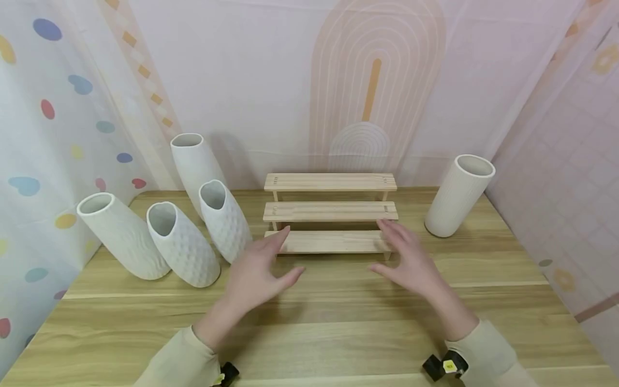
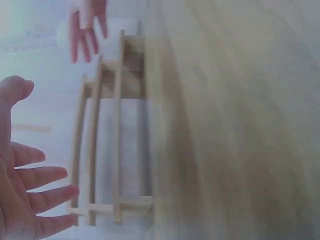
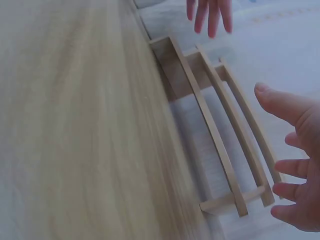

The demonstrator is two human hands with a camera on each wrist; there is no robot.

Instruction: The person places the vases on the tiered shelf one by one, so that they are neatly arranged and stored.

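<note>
While both hands [image 1: 256, 271] [image 1: 411, 263] hover empty near the wooden stand [image 1: 331, 212], their fingers [image 1: 397, 233] spread loosely apart

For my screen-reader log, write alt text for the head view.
An open left hand and right hand are held near opposite ends of a three-tier wooden stand on a table. Four white vases stand left of it, a fifth to its right.

Printed curtains [image 1: 251, 70] are hanging around a wood-grain tabletop [image 1: 333, 312] on three sides, making this look like a curtained-off booth.
</note>
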